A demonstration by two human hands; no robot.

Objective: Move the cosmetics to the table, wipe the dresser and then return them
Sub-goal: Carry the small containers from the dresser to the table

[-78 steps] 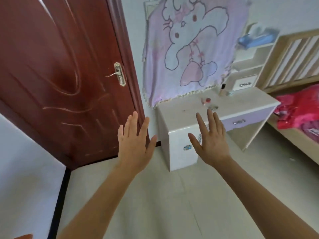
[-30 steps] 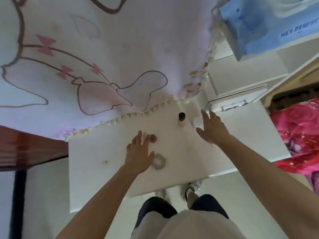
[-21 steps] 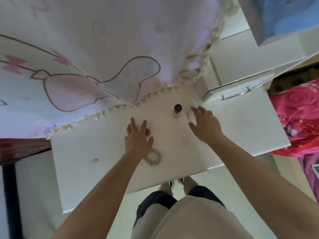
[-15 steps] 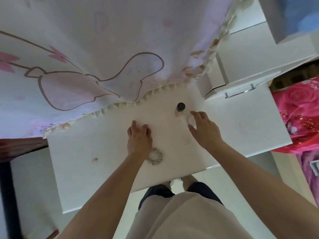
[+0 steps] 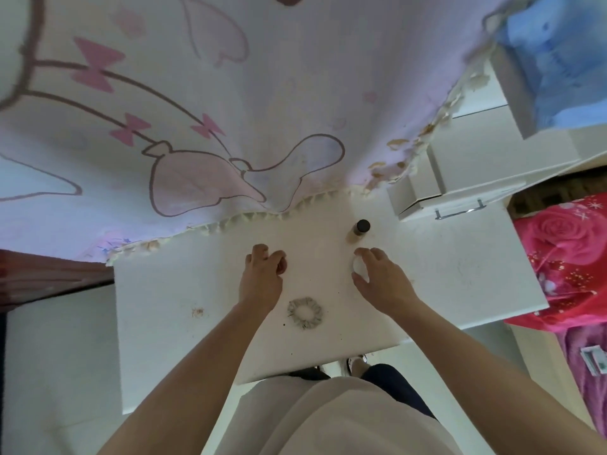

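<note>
Looking down on the white dresser top (image 5: 184, 290). My left hand (image 5: 262, 280) is curled, fingers closed over a small red cosmetic (image 5: 281, 266) that is mostly hidden. My right hand (image 5: 382, 282) has thumb and fingers wrapped around a small white jar (image 5: 358, 266) that stands on the top. Just beyond the right hand a small beige bottle with a black cap (image 5: 361, 230) stands upright and untouched. A pale scrunchie (image 5: 304, 312) lies between my wrists.
A lilac cartoon cloth (image 5: 230, 110) hangs over the dresser's back edge. A white drawer unit (image 5: 443, 198) sits at back right, a blue box (image 5: 558, 60) above it. A pink rose blanket (image 5: 565, 257) is right, a brown door (image 5: 49, 274) left.
I walked up to the dresser and lowered both hands onto its top. The left fingers curled over the red item, and the right hand closed around the white jar.
</note>
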